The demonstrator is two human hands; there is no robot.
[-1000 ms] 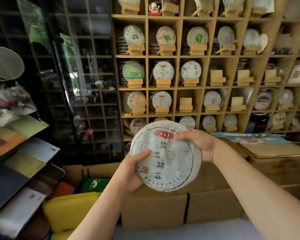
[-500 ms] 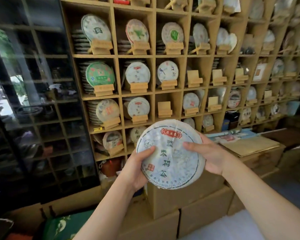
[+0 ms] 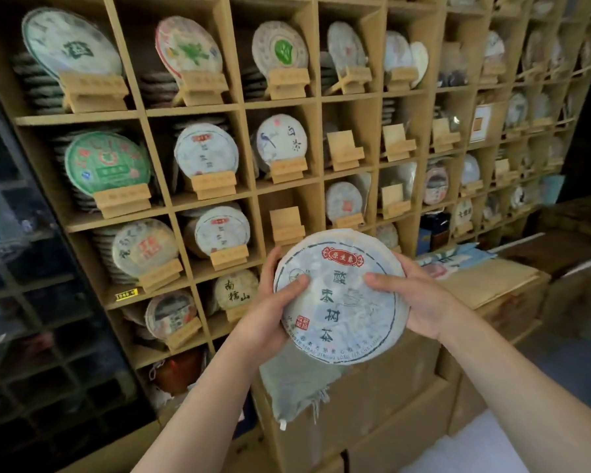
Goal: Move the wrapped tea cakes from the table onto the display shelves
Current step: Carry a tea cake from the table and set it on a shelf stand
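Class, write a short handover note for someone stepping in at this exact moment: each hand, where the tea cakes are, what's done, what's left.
Left hand: grip on the left edge of the wrapped tea cake.
Right hand: grip on its right edge.
The cake is held upright, label facing you, in front of the display shelves.
Done: many cubbies already show cakes on stands.
Left: seat this cake; the empty wooden stand just above it looks a likely spot.

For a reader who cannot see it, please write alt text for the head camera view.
Two bare hands, left hand and right hand, hold a round paper-wrapped tea cake upright in front of a wooden grid of display shelves. Most compartments show wrapped cakes on small wooden stands; the empty stand just above the held cake is bare. Cardboard boxes sit below.
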